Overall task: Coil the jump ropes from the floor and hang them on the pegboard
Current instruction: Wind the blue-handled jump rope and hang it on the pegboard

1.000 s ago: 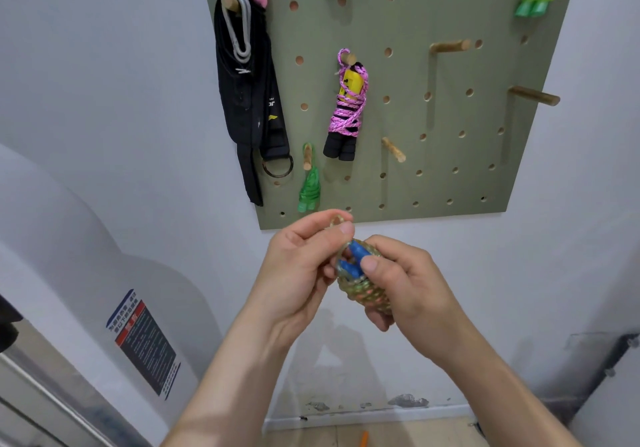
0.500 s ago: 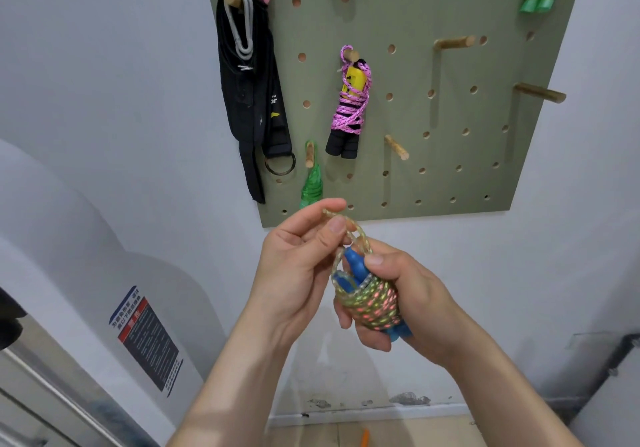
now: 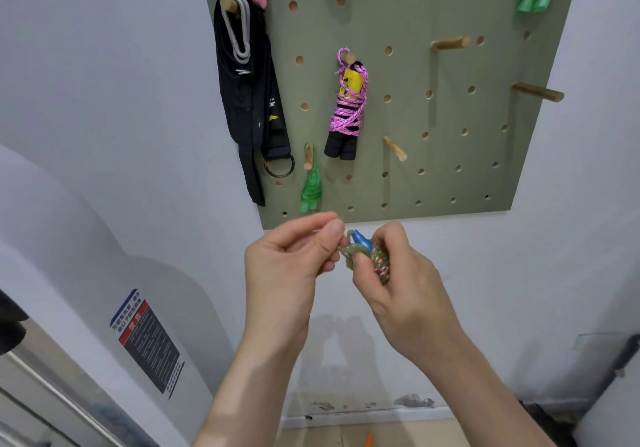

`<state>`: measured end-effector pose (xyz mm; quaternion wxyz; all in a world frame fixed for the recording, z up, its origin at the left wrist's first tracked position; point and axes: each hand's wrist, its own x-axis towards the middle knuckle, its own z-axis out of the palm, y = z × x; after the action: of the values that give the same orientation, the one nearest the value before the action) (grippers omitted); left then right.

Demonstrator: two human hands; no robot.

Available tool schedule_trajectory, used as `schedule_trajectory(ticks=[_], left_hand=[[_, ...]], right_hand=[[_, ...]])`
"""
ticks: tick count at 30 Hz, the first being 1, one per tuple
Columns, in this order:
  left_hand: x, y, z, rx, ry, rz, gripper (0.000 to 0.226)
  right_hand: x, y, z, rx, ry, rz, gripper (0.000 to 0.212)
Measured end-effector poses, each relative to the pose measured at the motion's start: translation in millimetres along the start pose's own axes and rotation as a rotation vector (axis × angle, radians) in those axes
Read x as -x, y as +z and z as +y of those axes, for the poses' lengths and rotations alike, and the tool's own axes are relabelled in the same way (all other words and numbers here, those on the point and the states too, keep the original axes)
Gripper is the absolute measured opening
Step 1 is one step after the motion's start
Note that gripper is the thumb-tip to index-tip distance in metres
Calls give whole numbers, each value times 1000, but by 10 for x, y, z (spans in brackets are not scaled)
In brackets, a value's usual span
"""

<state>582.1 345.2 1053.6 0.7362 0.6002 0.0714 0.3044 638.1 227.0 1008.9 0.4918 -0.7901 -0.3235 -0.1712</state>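
Observation:
A coiled jump rope [image 3: 379,260] with blue handles and a speckled olive cord sits in my right hand [image 3: 398,284], whose fingers curl round the bundle. My left hand [image 3: 294,263] pinches the cord's loose loop right beside the blue handle tips, just below the green pegboard [image 3: 398,107]. On the board hang a pink rope bundle with black handles [image 3: 348,111], a small green rope [image 3: 310,190], and more green and pink bundles at the top edge.
Black straps with a metal ring [image 3: 252,100] hang on the board's left peg. Bare wooden pegs [image 3: 450,43] [image 3: 538,93] [image 3: 394,149] stick out on the right. A white rounded appliance with a warning label [image 3: 149,342] stands at the left. An orange item [image 3: 369,439] lies on the floor.
Both hands rose slightly toward the board's lower edge. The cord loop pulled out half a second ago is now drawn short against the handles, and my right hand has turned the bundle.

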Motion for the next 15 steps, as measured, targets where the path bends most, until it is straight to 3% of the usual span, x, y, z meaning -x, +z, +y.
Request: schedule_trajectory(ticks=[3, 10, 15], left_hand=[[98, -53, 30, -176, 36, -2, 7], [39, -182, 206, -596, 91, -147, 23], [-36, -236, 195, -451, -53, -174, 16]], right_hand=[[10, 10, 3, 119, -73, 60, 22], [-18, 24, -30, 289, -217, 100, 23], [-67, 18, -91, 366, -367, 170, 22]])
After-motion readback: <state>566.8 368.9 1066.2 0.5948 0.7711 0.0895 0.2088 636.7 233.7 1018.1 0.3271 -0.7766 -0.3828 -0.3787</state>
